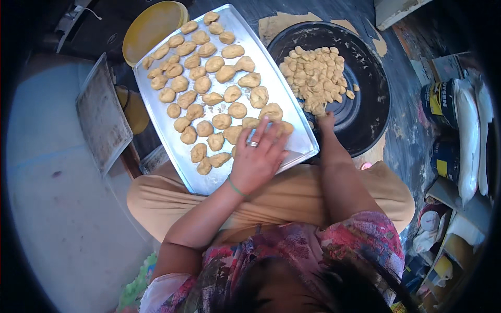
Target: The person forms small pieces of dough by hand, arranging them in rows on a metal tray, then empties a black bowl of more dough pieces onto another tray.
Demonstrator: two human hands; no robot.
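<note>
A silver metal tray (pixel 292 130) lies tilted across my lap, carrying rows of lumpy tan dough balls (pixel 214 64). My left hand (pixel 261 149), with a ring and a green wrist band, rests over the tray's near right corner. Its fingers are stretched out and touch dough balls there; the palm covers others. Right of the tray stands a wide black basin (pixel 365 99) holding a heap of smaller flattened dough pieces (pixel 314 73). My right hand (pixel 326 121) reaches into the basin's near side, fingers closed on dough at the heap's lower edge; the fingertips are partly hidden.
Behind the tray's far left edge is a yellow round container (pixel 151 28). A worn flat board (pixel 104 112) leans at the left. Flattened cardboard (pixel 292 23) lies under the basin. Dark tubs (pixel 439 103) and a cluttered shelf (pixel 459 250) line the right side.
</note>
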